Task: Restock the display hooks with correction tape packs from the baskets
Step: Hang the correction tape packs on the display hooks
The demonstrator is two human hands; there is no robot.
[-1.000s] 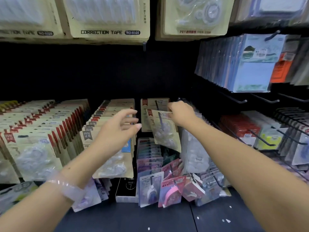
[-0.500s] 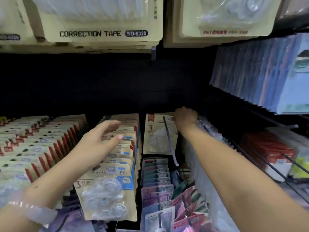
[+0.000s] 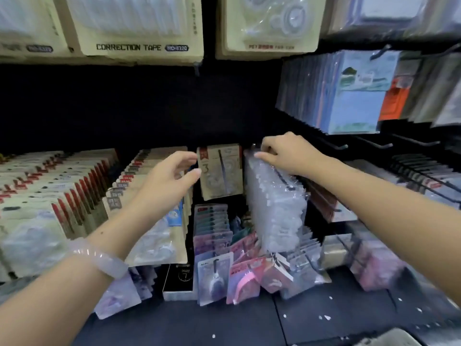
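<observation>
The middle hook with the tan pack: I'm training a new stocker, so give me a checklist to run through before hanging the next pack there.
1. Hook has free length in front of the tan pack: ok.
2. Left hand free to take a pack: ok, fingers open, holding nothing.
3. Right hand free: not ok, its fingers grip the tops of the clear packs on the neighbouring hook.
4. Next pack ready in hand: not ok.
5. Supply basket within reach: cannot tell, none in view.

A stationery shop: dense rows of cream carded blister packs (image 3: pixel 62 196) hang on black wire display hooks (image 3: pixel 334 146), above them cards printed "CORRECTION TAPE" (image 3: pixel 139 26).
</observation>
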